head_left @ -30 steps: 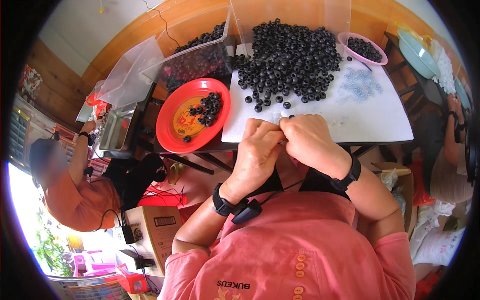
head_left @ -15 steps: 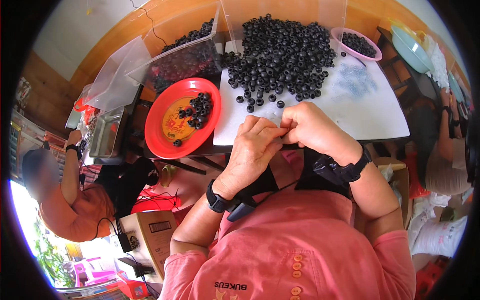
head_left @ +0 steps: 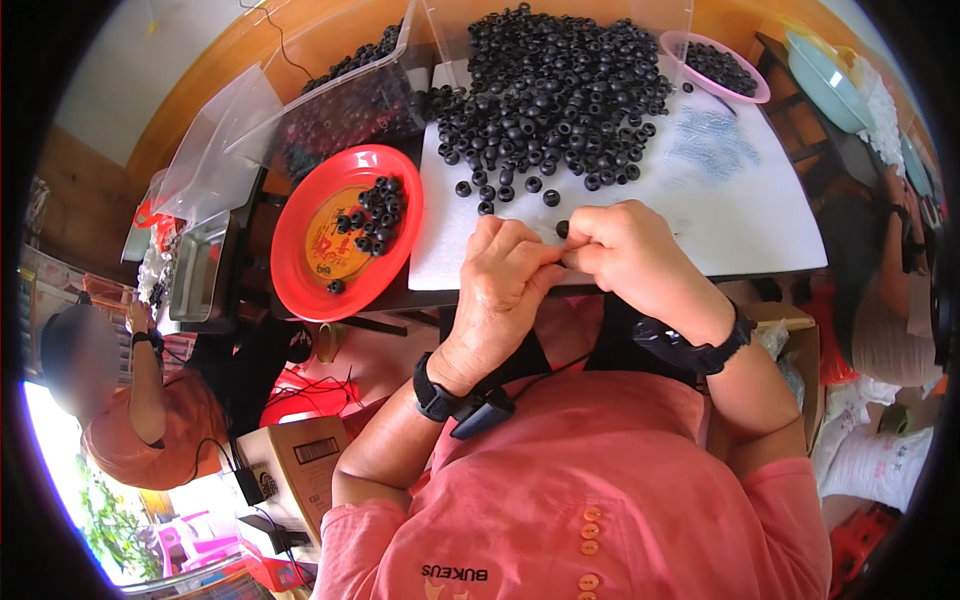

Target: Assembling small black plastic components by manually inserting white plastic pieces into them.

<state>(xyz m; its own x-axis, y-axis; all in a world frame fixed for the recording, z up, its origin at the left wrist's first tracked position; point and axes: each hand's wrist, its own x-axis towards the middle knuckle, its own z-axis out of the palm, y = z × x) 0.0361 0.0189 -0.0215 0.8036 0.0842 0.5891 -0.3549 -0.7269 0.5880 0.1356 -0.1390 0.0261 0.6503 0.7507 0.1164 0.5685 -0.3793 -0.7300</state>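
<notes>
My left hand (head_left: pixel 497 282) and my right hand (head_left: pixel 625 250) meet fingertip to fingertip over the near edge of a white mat (head_left: pixel 730 240). Both are closed in a pinch. A round black bead (head_left: pixel 562 229) shows at the right fingertips and looks held there. Whatever the left fingers pinch is hidden. Beyond my hands, a big heap of black beads (head_left: pixel 560 100) with holes covers the mat, and several loose ones lie at its near side. Left of the mat, a red plate (head_left: pixel 290 235) holds a small group of beads.
Behind the plate stands a clear plastic bin (head_left: pixel 350 130) of beads. A pink bowl (head_left: pixel 760 92) with smaller black pieces sits far right. Bluish bits (head_left: pixel 715 145) lie on the mat. At left, another person (head_left: pixel 150 420) sits by a metal tray (head_left: pixel 200 270); a second person (head_left: pixel 890 320) is at right.
A black bead now shows at my right fingertips, where none was visible before. My hands stay together with their fingers slightly shifted. The whole view has moved a little, carrying the table leftward.
</notes>
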